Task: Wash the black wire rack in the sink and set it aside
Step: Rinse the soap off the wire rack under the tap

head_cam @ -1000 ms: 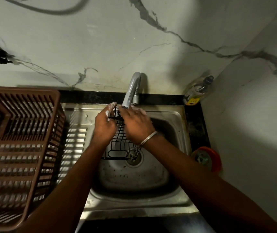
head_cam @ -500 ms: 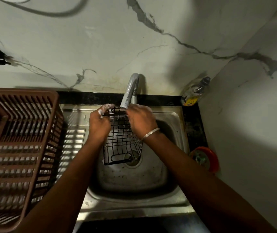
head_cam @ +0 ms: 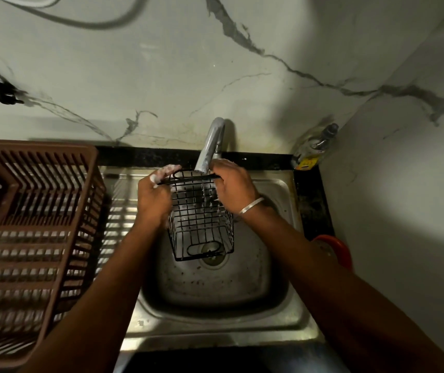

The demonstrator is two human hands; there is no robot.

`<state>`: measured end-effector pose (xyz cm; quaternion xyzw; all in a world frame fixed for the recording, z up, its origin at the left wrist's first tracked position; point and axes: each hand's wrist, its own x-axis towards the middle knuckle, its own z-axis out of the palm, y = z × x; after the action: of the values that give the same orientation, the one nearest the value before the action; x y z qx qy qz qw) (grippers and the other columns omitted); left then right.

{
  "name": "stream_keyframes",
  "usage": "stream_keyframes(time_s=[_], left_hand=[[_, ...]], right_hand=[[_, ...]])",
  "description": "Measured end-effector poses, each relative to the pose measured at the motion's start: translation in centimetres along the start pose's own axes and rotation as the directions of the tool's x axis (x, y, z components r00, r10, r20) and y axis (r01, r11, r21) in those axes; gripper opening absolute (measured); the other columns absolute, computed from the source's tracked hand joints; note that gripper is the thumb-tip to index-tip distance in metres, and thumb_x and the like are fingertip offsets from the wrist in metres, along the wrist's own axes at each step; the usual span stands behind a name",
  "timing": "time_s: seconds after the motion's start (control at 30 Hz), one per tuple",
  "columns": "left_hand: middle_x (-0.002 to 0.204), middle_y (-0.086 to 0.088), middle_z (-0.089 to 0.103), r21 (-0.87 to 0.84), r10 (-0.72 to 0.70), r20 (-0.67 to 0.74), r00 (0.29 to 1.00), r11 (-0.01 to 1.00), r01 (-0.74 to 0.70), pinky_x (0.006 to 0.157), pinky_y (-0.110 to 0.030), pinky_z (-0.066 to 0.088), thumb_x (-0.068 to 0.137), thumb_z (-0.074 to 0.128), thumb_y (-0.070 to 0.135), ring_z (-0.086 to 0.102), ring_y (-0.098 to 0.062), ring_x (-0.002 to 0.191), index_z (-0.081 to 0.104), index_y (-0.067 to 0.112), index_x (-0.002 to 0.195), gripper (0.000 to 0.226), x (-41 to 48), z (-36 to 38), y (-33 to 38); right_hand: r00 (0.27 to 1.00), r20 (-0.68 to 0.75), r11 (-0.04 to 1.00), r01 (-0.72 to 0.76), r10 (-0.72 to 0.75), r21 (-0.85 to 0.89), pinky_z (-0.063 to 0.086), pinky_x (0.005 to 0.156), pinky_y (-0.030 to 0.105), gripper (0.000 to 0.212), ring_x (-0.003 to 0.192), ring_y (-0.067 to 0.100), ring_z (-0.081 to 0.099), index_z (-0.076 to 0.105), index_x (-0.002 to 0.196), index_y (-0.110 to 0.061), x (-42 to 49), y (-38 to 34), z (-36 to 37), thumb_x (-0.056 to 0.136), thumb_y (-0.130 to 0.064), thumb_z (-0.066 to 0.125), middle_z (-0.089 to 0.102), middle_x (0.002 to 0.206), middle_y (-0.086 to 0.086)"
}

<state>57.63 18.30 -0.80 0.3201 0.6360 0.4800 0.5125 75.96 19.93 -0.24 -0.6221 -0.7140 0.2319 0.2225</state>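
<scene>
The black wire rack (head_cam: 200, 224) hangs upright over the steel sink (head_cam: 293, 316), its lower end above the drain. My left hand (head_cam: 155, 199), with soap foam on its fingers, grips the rack's upper left edge. My right hand (head_cam: 233, 188), a metal bangle on its wrist, grips the upper right edge. The tap spout (head_cam: 210, 146) ends just above the rack's top, and water runs down through the wires.
A brown slatted plastic basket (head_cam: 27, 238) stands on the draining board at the left. A dish soap bottle (head_cam: 313, 149) leans in the back right corner. A red round container (head_cam: 332, 250) sits on the dark counter right of the sink. Marble walls close the back and right.
My hands have moved apart to the rack's two upper corners, and the rack now hangs more squarely under the tap with more of its wire grid showing.
</scene>
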Motion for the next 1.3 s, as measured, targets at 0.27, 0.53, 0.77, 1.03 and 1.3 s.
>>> stream_keyframes(time_s=[0.27,0.53,0.77,1.03,1.3], left_hand=[[0.134,0.003,0.072,0.383,0.182,0.146,0.972,0.896,-0.225,0.109,-0.045,0.054,0.092,0.066,-0.006,0.066,-0.017,0.128,0.074,0.034,0.129,0.055,-0.6,-1.1,-0.9],[0.132,-0.014,0.066,0.853,0.122,0.481,0.868,0.163,-0.495,0.093,-0.049,0.058,0.100,0.062,0.018,0.068,-0.037,0.110,0.051,0.019,0.146,0.047,-1.1,1.7,1.9],[0.118,-0.012,0.071,0.873,0.065,0.436,0.898,0.210,-0.439,0.090,-0.047,0.060,0.097,0.065,0.014,0.070,-0.033,0.103,0.059,0.019,0.137,0.041,-0.3,1.6,2.2],[0.114,-0.013,0.073,0.883,0.078,0.343,0.936,0.313,-0.350,0.090,-0.047,0.059,0.100,0.061,0.019,0.070,-0.036,0.103,0.066,0.024,0.133,0.034,-0.4,1.9,2.7],[0.111,-0.005,0.072,0.842,-0.006,0.352,0.936,0.438,-0.314,0.091,-0.043,0.057,0.101,0.061,0.027,0.068,-0.031,0.102,0.061,0.026,0.136,0.035,-0.3,2.2,4.2]], right_hand=[[0.967,-0.055,0.925,-0.219,0.248,0.311,0.055,0.101,0.036,0.056,0.114,0.018,0.062,0.073,0.121,-0.019,-1.0,-0.6,1.8,0.078,0.016,0.064,0.065,0.125,0.004],[0.978,-0.022,0.965,-0.201,0.208,0.169,0.060,0.089,0.042,0.030,0.101,0.027,0.069,0.071,0.111,-0.015,-0.1,-3.2,1.7,0.085,0.001,0.071,0.073,0.108,0.008],[0.987,-0.014,0.979,-0.155,0.158,0.132,0.056,0.097,0.042,0.041,0.113,0.020,0.060,0.064,0.129,-0.024,-2.2,-2.9,2.7,0.093,-0.004,0.061,0.063,0.123,0.003],[0.981,-0.161,0.971,-0.067,0.106,0.229,0.050,0.104,0.041,0.030,0.121,0.024,0.058,0.062,0.126,-0.016,-2.0,-2.7,3.7,0.098,-0.008,0.055,0.063,0.130,0.009],[0.994,0.027,0.987,-0.111,0.109,0.120,0.056,0.092,0.037,0.029,0.105,0.019,0.065,0.064,0.130,-0.020,-0.5,-4.2,3.0,0.105,-0.019,0.047,0.068,0.119,0.006]])
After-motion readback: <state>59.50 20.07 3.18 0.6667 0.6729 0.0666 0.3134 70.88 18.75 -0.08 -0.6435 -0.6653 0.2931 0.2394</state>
